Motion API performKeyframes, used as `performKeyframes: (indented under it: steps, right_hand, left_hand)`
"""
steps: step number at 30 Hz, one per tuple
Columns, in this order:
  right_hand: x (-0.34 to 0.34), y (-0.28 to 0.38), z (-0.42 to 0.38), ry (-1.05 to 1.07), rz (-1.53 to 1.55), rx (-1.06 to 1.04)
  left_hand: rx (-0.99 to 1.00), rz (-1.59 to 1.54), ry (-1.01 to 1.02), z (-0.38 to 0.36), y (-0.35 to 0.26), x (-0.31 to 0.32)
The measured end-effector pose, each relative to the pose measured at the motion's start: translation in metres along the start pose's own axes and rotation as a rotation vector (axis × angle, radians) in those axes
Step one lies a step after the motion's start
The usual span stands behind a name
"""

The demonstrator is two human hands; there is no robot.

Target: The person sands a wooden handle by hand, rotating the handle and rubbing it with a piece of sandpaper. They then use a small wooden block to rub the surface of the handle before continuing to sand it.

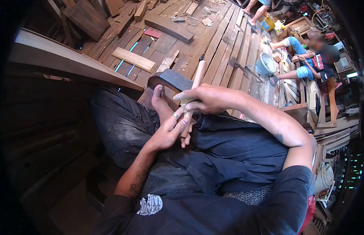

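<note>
A slim wooden handle with a dark tip at its far end lies slanted between both hands, above the lap. My left hand is closed around its near end, with a ring on one finger. Farther up the handle, my right hand pinches a folded yellowish piece, which looks like sandpaper, against the wood. The near tip of the handle shows just below the left fingers. Beside the bare foot, a dark block stands behind the hands.
Planks and a thick beam lie on the slatted floor ahead. An axe-like tool rests near a blue bucket. At the right sits another person; another person's legs show at the top.
</note>
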State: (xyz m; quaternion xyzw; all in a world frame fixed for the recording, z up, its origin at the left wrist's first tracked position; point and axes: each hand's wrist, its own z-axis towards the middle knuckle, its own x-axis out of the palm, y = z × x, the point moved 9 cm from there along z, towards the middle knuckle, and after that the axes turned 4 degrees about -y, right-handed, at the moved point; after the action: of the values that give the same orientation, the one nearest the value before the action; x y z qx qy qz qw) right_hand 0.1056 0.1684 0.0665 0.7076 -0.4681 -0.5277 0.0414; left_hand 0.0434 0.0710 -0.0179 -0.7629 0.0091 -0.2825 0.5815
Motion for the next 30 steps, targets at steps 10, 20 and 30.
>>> performKeyframes:
  steps: [10, 20, 30]
  right_hand:
    - [-0.061, -0.063, -0.008, -0.409, 0.033, 0.195]
    - [-0.002, -0.015, 0.001, -0.018, 0.048, 0.002]
    - [-0.032, -0.036, -0.001, -0.317, 0.087, 0.091]
  left_hand:
    - [0.017, -0.04, -0.009, 0.001, -0.004, 0.0]
    - [-0.069, 0.249, -0.116, -0.002, -0.002, 0.001]
    - [-0.072, 0.342, -0.201, -0.004, -0.009, 0.0]
